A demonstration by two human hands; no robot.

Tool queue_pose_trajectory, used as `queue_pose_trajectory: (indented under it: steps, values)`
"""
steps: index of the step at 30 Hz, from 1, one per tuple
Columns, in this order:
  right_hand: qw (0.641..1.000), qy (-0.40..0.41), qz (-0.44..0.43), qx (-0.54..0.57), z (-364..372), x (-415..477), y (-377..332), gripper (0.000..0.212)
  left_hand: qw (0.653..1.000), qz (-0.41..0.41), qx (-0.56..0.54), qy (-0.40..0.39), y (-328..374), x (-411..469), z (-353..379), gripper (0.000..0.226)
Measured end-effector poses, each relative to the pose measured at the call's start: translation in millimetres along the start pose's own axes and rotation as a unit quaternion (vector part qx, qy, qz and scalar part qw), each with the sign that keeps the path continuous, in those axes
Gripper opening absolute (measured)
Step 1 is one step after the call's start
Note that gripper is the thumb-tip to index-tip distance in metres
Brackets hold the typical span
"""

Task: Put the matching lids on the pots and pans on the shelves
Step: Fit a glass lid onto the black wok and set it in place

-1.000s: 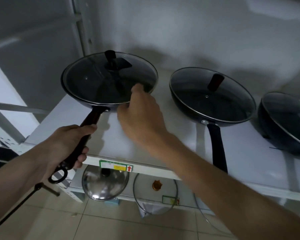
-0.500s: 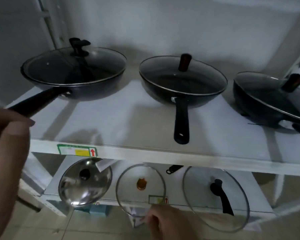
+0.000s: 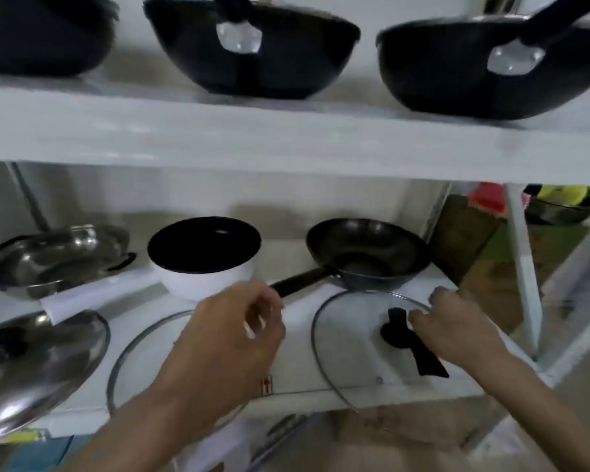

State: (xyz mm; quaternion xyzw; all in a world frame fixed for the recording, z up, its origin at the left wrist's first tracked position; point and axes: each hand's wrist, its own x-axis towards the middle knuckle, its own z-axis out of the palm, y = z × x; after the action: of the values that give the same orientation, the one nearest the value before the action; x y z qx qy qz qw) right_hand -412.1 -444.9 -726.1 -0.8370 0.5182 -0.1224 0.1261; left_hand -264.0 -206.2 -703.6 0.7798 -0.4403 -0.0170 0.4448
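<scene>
Attention has dropped from the lidded top-shelf pans to the lower shelf (image 3: 321,379), where I see right hand (image 3: 457,325) fingers curled, touching the glass lid (image 3: 351,338) handle before the uncovered wok (image 3: 368,257), left hand (image 3: 232,332) loosely curled, empty.

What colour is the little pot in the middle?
White outside, black inside; the pot shows in the head view.

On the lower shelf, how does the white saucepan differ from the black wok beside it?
The white saucepan has a white outside and straight, fairly deep walls; the black wok is dark all over, with wider, flaring walls. The saucepan's handle is white and points front-left; the wok's is black, reaching toward the left hand. The wok stands right of the saucepan, behind the glass lid that the right hand touches. Both stand upright with no lid and dark interiors.
</scene>
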Motion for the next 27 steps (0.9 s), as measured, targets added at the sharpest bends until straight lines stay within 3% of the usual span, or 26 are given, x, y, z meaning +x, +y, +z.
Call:
queue_pose_trajectory:
  steps: [2, 5, 10, 14, 18, 20, 27]
  values:
    - [0.998, -0.052, 0.023, -0.016, 17, 12, 11, 0.032, 0.996, -0.006, 0.085, 0.021, -16, 48, 41, 0.016]
    - [0.996, -0.084, 0.015, -0.003, 40, 15, 24, 0.035, 0.984, -0.068, 0.162, -0.029, -41, 99, 92, 0.065]
    - [0.993, -0.098, 0.031, 0.050, 71, 14, 41, 0.024, 0.934, -0.065, 0.313, -0.159, -48, 143, 136, 0.063]
    - [0.987, -0.066, 0.031, 0.144, 73, 20, 40, 0.032, 0.933, -0.093, 0.292, -0.188, -67, 156, 145, 0.050]
    - [0.981, -0.008, 0.045, 0.186, 85, 28, 41, 0.030, 0.950, -0.159, 0.160, -0.216, -92, 154, 152, 0.047]
    - [0.981, 0.008, 0.038, 0.189, 87, 26, 46, 0.033, 0.960, -0.153, 0.118, -0.203, -97, 150, 158, 0.045]
    - [0.977, 0.038, 0.031, 0.208, 69, 4, 72, 0.037, 0.965, -0.111, 0.147, -0.185, -87, 160, 161, 0.051]
